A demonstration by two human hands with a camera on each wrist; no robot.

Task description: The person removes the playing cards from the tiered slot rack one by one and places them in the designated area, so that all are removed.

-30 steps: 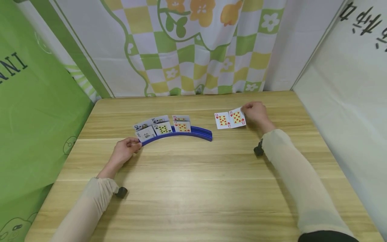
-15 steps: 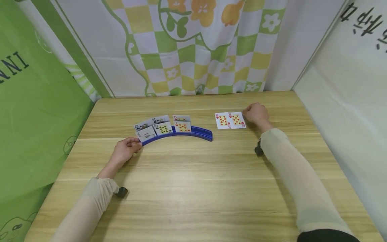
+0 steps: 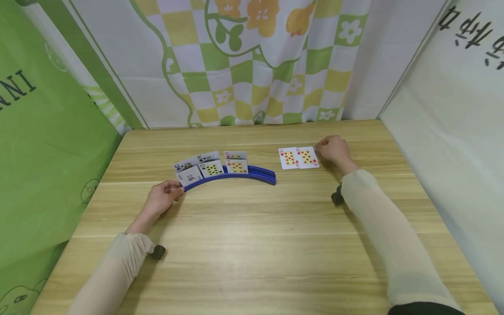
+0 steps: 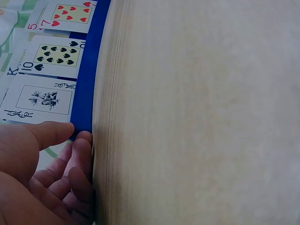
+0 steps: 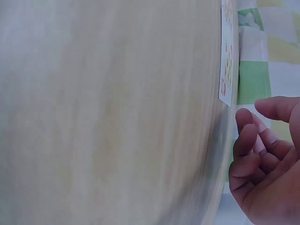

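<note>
A curved blue card holder (image 3: 260,174) stands on the table, its left end pinched between the thumb and fingers of my left hand (image 3: 160,197). In its front row are a joker (image 4: 45,99), a ten of spades (image 3: 211,169) and a seven of hearts (image 3: 237,166). Behind them rise a queen (image 3: 186,164), a king of spades (image 3: 208,156) and a red five (image 3: 235,155). Right of the holder, a nine of hearts (image 3: 289,158) and an eight of hearts (image 3: 308,158) lie face up side by side. My right hand (image 5: 269,164), fingers loosely bent and holding nothing, is just beside the eight.
The wooden table (image 3: 252,245) ends at the back against a checked curtain (image 3: 256,83). A green panel (image 3: 47,131) borders the left side and a white one (image 3: 453,122) the right.
The eight of hearts, earlier tilted in my right hand's fingers, now lies flat beside the nine, and those fingers have let go. My left hand has stayed on the holder.
</note>
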